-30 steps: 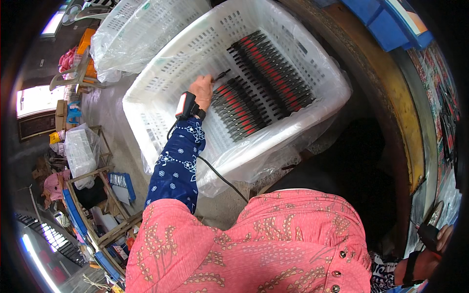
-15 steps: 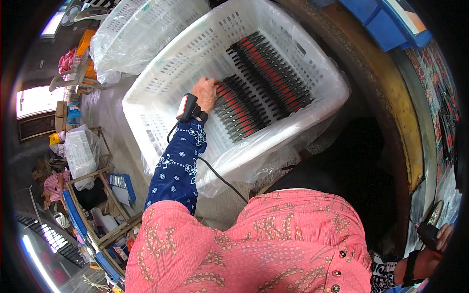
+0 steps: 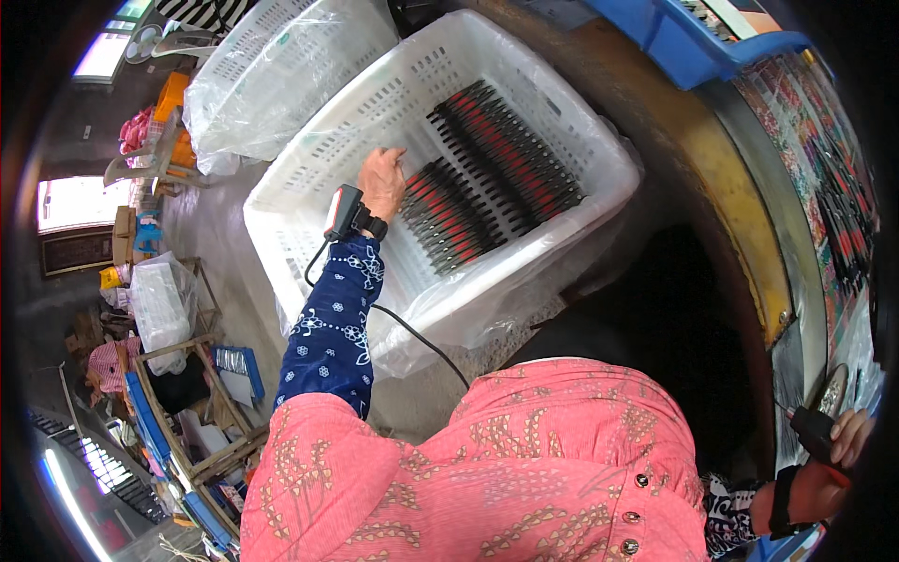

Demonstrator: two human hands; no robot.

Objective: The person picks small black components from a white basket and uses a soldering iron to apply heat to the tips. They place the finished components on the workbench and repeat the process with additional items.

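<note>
My left hand (image 3: 382,184) hovers inside a white perforated crate (image 3: 290,245), beside the end of the nearer row of slim black-and-red pieces (image 3: 451,223). Its thumb and forefinger stand apart, and nothing shows between them. A second, longer row of the same pieces (image 3: 510,150) lies alongside, farther right; their exact kind is unclear. At the far right edge, my right hand (image 3: 850,438) has its fingers closed around a black object (image 3: 813,433) with a thin rod. The picture's dark rim cuts off part of this hand, so what the object is remains unclear.
Clear plastic film lines the crate. Another wrapped crate (image 3: 286,84) stands behind it. To the right run a worn yellow edge (image 3: 749,239) and a patterned surface bearing more black-and-red pieces (image 3: 847,220). A blue bin (image 3: 674,42) sits at upper right. A cable (image 3: 421,339) trails from my left wrist.
The view has shifted, so the crate sits slightly farther left. My left hand has come a little away from the nearer row's end, its forefinger now stretched out. The right hand keeps hold of the black object.
</note>
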